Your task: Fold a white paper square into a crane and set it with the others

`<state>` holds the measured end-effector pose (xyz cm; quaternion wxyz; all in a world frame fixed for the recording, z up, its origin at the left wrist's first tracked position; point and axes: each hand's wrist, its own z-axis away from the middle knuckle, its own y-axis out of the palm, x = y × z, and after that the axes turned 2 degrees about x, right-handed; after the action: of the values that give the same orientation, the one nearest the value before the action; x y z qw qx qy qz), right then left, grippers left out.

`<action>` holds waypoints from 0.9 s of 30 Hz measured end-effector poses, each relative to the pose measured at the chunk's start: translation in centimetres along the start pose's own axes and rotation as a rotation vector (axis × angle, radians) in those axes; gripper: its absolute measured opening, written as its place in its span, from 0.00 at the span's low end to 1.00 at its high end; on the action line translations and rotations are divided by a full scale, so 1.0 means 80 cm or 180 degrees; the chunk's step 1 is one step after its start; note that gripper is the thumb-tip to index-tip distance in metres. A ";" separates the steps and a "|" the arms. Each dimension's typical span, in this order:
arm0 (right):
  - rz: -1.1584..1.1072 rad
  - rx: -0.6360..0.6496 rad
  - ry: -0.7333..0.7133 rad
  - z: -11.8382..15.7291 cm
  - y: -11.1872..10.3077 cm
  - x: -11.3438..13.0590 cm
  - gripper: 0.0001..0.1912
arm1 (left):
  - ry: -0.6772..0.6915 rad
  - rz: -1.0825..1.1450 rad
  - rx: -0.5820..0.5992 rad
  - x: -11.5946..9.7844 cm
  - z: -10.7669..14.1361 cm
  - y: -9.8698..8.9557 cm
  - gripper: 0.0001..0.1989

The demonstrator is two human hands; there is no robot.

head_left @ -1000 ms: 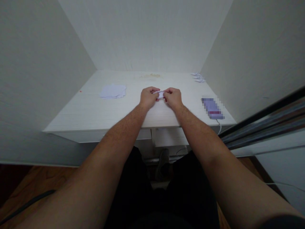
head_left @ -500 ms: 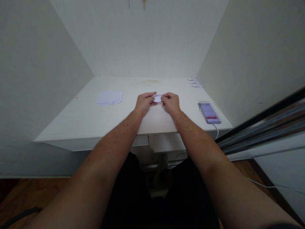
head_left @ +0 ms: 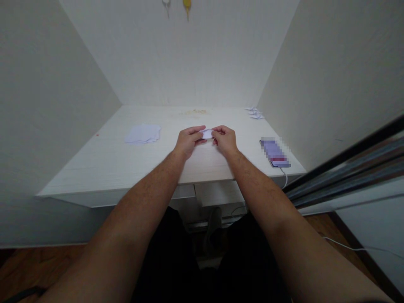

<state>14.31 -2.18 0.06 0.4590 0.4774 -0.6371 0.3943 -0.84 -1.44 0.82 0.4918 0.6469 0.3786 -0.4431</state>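
Head's tipped up a touch since a second ago, so a yellow hook (head_left: 187, 4) shows on the far wall (head_left: 192, 63). Left hand (head_left: 187, 142) and right hand (head_left: 225, 139) both have fingers pinching a small white paper (head_left: 207, 134), pretty much mid-table, sheets (head_left: 143, 133) left, phone (head_left: 274, 153) right.

Your paper (head_left: 207, 134): ends hidden under the fingers of your left hand (head_left: 185, 142) and right hand (head_left: 227, 141); creases too small to read. Paper pile (head_left: 142, 134) left of your fingers: sheet count unclear. Small paper shapes (head_left: 256, 114) beyond them to the right: overlapping, too tiny to make out. Phone (head_left: 274, 152) right of your fingers: screen pixelated. Yellow hook (head_left: 187, 3) and white hook (head_left: 166, 2) high above your fingers: cut by top edge. Red speck (head_left: 97, 135) far left: can't tell. Shoe (head_left: 215, 225) below: dark, partly hidden.
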 end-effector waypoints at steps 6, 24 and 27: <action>-0.0158 0.0006 0.0027 -0.002 -0.001 -0.002 0.07 | -0.0010 0.0121 0.0211 -0.002 0.003 -0.001 0.22; 0.0423 0.0148 -0.0527 0.011 0.004 0.004 0.14 | -0.0098 -0.0004 0.0144 -0.006 0.004 0.002 0.14; 0.0460 0.0117 -0.0518 0.009 0.005 0.000 0.14 | -0.0077 -0.0016 0.0168 -0.005 0.004 0.002 0.15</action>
<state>13.80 -2.80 -0.17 0.3673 0.4690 -0.6976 0.3980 -0.87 -1.83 1.22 0.4780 0.6533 0.3624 -0.4619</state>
